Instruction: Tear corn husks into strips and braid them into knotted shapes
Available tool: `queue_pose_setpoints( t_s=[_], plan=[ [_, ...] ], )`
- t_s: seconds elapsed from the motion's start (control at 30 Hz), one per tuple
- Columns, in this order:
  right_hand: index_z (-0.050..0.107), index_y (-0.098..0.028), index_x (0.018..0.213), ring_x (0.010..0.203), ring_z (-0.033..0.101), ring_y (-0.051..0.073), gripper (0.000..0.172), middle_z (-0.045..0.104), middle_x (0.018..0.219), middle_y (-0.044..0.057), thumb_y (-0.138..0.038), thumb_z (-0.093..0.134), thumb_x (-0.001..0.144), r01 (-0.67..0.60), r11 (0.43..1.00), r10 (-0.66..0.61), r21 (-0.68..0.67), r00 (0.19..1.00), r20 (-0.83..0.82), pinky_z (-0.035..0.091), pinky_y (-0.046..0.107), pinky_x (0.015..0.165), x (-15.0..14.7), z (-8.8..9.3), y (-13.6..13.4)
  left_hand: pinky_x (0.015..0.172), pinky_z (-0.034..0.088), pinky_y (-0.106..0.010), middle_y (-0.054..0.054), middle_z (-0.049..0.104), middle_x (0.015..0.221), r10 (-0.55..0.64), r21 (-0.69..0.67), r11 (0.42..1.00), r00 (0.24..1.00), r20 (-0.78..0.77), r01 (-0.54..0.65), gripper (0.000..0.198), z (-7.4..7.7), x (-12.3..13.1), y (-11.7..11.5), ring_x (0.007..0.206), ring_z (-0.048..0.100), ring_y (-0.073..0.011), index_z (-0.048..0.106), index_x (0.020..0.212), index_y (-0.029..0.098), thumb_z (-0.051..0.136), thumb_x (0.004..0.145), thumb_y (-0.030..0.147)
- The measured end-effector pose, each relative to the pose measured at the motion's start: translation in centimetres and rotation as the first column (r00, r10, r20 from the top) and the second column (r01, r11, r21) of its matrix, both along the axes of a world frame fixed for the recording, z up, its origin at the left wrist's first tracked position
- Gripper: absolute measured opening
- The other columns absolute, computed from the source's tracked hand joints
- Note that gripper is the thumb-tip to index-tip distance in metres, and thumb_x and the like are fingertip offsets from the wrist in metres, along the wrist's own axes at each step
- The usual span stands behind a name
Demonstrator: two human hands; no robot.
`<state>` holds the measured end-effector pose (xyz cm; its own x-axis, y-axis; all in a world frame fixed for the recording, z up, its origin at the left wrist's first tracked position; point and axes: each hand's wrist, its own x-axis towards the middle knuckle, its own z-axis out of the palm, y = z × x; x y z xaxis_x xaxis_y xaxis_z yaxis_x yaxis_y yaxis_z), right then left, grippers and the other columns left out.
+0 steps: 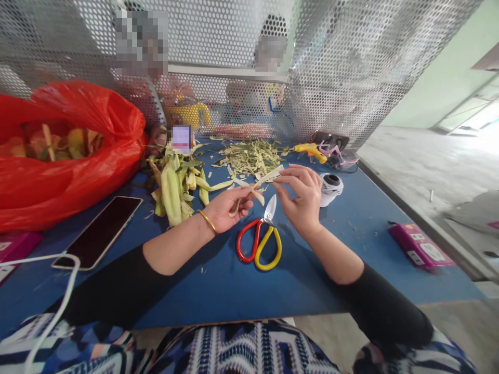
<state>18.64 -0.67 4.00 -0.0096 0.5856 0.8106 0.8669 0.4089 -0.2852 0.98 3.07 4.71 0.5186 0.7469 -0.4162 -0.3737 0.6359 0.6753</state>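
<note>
Pale strips of corn husk [267, 177] are stretched between my two hands, above the blue table. My left hand [231, 209], with a gold bangle at the wrist, is closed on the lower part of the strips, and one end curls out below its fingers. The upper end is pinched between the thumb and fingers of my right hand [300, 196]. Just below and between the hands lie scissors [259, 240] with one red and one yellow handle, blades pointing away from me. A heap of green and pale husks [171, 189] is left of my left hand.
Cut husk scraps [251, 157] are piled behind my hands. A red plastic bag [117, 130] and a phone [99, 231] are at the left. To the right are a white spool [331, 193], a yellow glue gun [311, 150] and a magenta pack [421, 246]. A perforated screen [218, 39] borders the back.
</note>
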Motion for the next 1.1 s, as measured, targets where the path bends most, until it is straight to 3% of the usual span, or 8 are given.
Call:
queue_pose_setpoints(
  t_s=[0.17, 0.37, 0.5, 0.6, 0.7, 0.87, 1.1],
  plan=[
    [0.072, -0.026, 0.092, 0.109, 0.061, 0.023, 0.013, 0.074, 0.095, 0.002, -0.030, 0.059, 0.091, -0.109, 0.992, 0.120, -0.068, 0.975, 0.188, 0.032, 0.043, 0.105, -0.4, -1.1, 0.3, 0.039, 0.040, -0.012, 0.001, 0.063, 0.065, -0.049, 0.006, 0.999, 0.991, 0.124, 0.049, 0.013, -0.4, -0.1, 0.0, 0.044, 0.055, -0.0036, 0.064, 0.084, 0.012, 0.054, 0.090, 0.007],
    [0.072, -0.025, 0.085, 0.090, 0.063, 0.019, 0.020, 0.074, 0.087, 0.001, -0.026, 0.054, 0.093, -0.155, 0.981, 0.177, -0.119, 0.964, 0.196, 0.035, 0.040, 0.100, -0.6, -1.5, 0.3, 0.037, 0.039, -0.013, 0.000, 0.063, 0.062, -0.181, 0.033, 0.983, 0.973, 0.140, 0.179, 0.012, -0.5, -0.3, -0.1, 0.044, 0.056, -0.0057, 0.065, 0.082, 0.011, 0.056, 0.090, 0.009],
    [0.070, -0.022, 0.079, 0.082, 0.062, 0.018, 0.020, 0.072, 0.083, 0.003, -0.023, 0.054, 0.091, -0.196, 0.959, 0.228, -0.204, 0.963, 0.145, 0.036, 0.039, 0.098, -0.7, -1.5, 0.2, 0.039, 0.041, -0.013, -0.002, 0.066, 0.064, -0.149, 0.097, 0.985, 0.988, 0.044, 0.144, 0.014, -0.3, -0.1, -0.4, 0.046, 0.058, -0.0060, 0.066, 0.082, 0.010, 0.055, 0.089, 0.007],
    [0.068, -0.020, 0.076, 0.074, 0.061, 0.015, 0.021, 0.067, 0.075, 0.001, -0.020, 0.053, 0.091, -0.258, 0.912, 0.296, -0.319, 0.952, 0.076, 0.036, 0.036, 0.099, -0.7, -1.5, 0.1, 0.038, 0.040, -0.012, -0.001, 0.065, 0.060, -0.080, 0.125, 0.989, 0.996, 0.036, 0.075, 0.016, -0.4, 0.1, -0.7, 0.044, 0.057, -0.0052, 0.066, 0.079, 0.010, 0.054, 0.089, 0.005],
    [0.067, -0.020, 0.075, 0.071, 0.059, 0.014, 0.021, 0.065, 0.071, 0.000, -0.020, 0.053, 0.090, -0.299, 0.873, 0.336, -0.386, 0.941, 0.032, 0.036, 0.037, 0.098, -0.6, -1.2, 0.2, 0.038, 0.039, -0.012, -0.002, 0.064, 0.060, -0.073, 0.114, 0.991, 0.995, 0.066, 0.065, 0.017, -0.6, 0.3, -0.8, 0.043, 0.055, -0.0048, 0.066, 0.077, 0.010, 0.054, 0.088, 0.005],
    [0.066, -0.019, 0.071, 0.070, 0.056, 0.015, 0.025, 0.066, 0.071, 0.002, -0.028, 0.055, 0.091, -0.427, 0.807, 0.406, -0.408, 0.903, -0.142, 0.043, 0.031, 0.079, -0.6, -0.9, 0.4, 0.035, 0.033, -0.011, 0.001, 0.059, 0.055, -0.139, 0.114, 0.986, 0.972, 0.189, 0.119, 0.013, -0.7, -0.2, -0.5, 0.037, 0.047, -0.0033, 0.065, 0.075, 0.011, 0.060, 0.083, 0.003],
    [0.065, -0.021, 0.070, 0.073, 0.060, 0.015, 0.027, 0.069, 0.073, 0.001, -0.032, 0.056, 0.093, -0.444, 0.824, 0.399, -0.351, 0.895, -0.198, 0.037, 0.038, 0.098, -0.9, -1.0, 0.3, 0.033, 0.029, -0.012, 0.003, 0.056, 0.049, -0.216, 0.174, 0.967, 0.959, 0.183, 0.185, 0.011, -0.4, -0.8, -0.4, 0.032, 0.040, -0.0030, 0.064, 0.071, 0.013, 0.068, 0.077, 0.005]
  ],
)
